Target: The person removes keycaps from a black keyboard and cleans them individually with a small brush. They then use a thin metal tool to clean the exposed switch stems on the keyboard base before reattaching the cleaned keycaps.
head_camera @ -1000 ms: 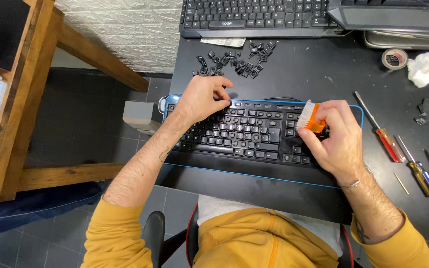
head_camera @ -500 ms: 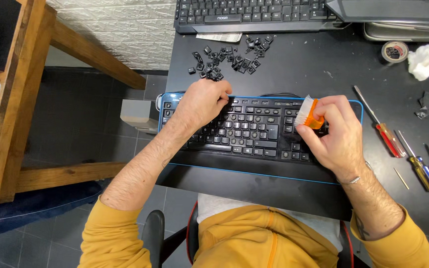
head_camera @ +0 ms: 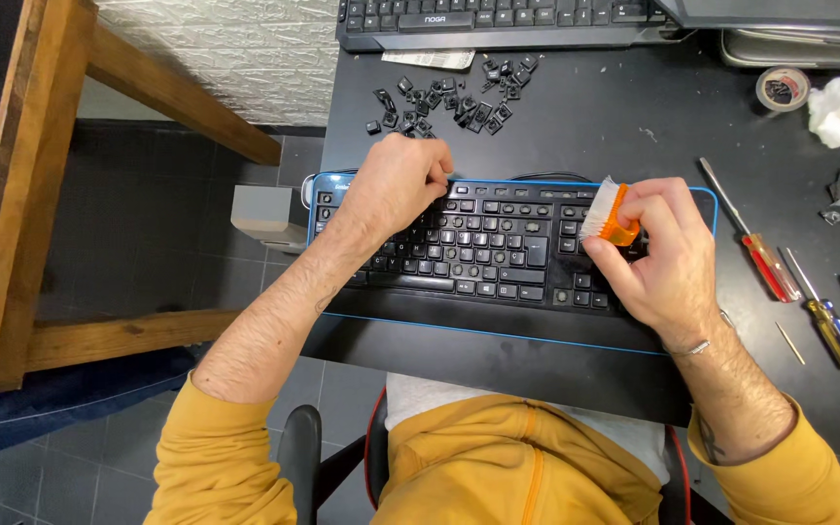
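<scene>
A black keyboard (head_camera: 488,248) with a blue rim lies across the near part of the black desk (head_camera: 614,107). My left hand (head_camera: 396,185) rests on its upper left corner with the fingers curled over the top edge. My right hand (head_camera: 663,253) is closed around a small orange brush with white bristles (head_camera: 607,214), and the bristles touch the keys at the keyboard's right end. A pile of loose black keycaps (head_camera: 449,97) sits on the desk just beyond the left hand.
A second black keyboard (head_camera: 498,19) lies at the desk's far edge. Screwdrivers (head_camera: 809,292) with red, yellow and blue handles lie to the right. A tape roll (head_camera: 782,87) and white wadding (head_camera: 838,107) sit far right. A wooden frame (head_camera: 12,194) stands left.
The view has shifted a little. My right hand has slid the brush slightly along the right end of the keyboard. My left hand stays at the upper left corner.
</scene>
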